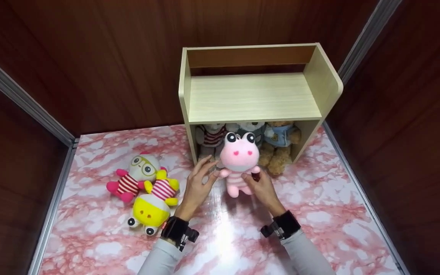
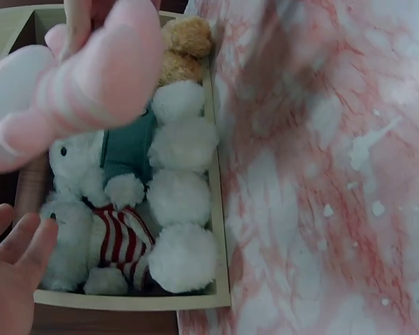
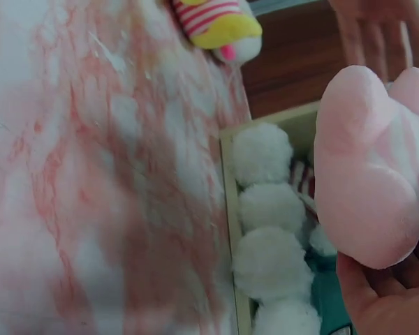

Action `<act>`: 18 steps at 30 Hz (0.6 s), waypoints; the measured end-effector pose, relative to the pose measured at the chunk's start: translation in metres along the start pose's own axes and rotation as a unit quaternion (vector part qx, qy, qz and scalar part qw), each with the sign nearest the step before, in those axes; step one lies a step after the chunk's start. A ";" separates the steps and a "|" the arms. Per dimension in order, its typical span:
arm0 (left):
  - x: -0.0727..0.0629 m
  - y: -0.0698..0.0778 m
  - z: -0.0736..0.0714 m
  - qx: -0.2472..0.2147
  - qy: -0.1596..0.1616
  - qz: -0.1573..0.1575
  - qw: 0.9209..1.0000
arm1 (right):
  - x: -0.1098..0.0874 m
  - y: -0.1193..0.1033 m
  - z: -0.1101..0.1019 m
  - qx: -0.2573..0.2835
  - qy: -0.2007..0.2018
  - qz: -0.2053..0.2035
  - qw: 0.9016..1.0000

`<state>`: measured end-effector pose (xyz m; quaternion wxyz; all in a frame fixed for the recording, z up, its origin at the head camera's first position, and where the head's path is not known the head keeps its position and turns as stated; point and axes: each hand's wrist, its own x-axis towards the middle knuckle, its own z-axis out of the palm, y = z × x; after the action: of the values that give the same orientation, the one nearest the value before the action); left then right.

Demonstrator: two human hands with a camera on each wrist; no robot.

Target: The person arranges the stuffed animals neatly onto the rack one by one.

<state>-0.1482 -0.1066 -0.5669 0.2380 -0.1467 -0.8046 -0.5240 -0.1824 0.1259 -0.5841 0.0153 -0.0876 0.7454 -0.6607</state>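
A pink frog plush with big round eyes and a striped belly is held up in front of the shelf. My right hand grips its body from the side, thumb across the striped belly. My left hand is beside the plush with its fingers spread, and in the left wrist view the left hand stands apart from it. Behind the plush, in the shelf's lower compartment, sit a plush in a red striped shirt, one in a green top and a brown bear in a blue top.
A pale wooden shelf stands against the back wall, its upper board bare. To the left on the pink marbled surface lie a plush with yellow glasses and a yellow frog plush. Dark wooden panels enclose the sides.
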 end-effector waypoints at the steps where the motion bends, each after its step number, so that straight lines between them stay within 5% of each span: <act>1: -0.001 -0.001 -0.001 0.009 -0.002 -0.002 1.000 | 0.000 0.002 -0.003 0.013 -0.007 0.002 1.000; 6: -0.003 -0.004 -0.006 0.034 -0.005 -0.011 0.999 | -0.001 0.004 -0.016 0.098 -0.045 0.004 0.994; 13: -0.009 -0.013 -0.010 0.011 0.000 -0.048 0.999 | 0.001 -0.008 -0.026 0.033 0.040 0.031 0.998; 18: -0.012 -0.018 -0.011 0.009 0.004 -0.070 0.998 | 0.005 -0.024 -0.038 -0.013 0.071 0.012 0.997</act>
<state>-0.1443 -0.1235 -0.5839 0.2058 -0.0858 -0.8167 -0.5323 -0.1898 0.1597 -0.5549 -0.0314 -0.0316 0.7540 -0.6553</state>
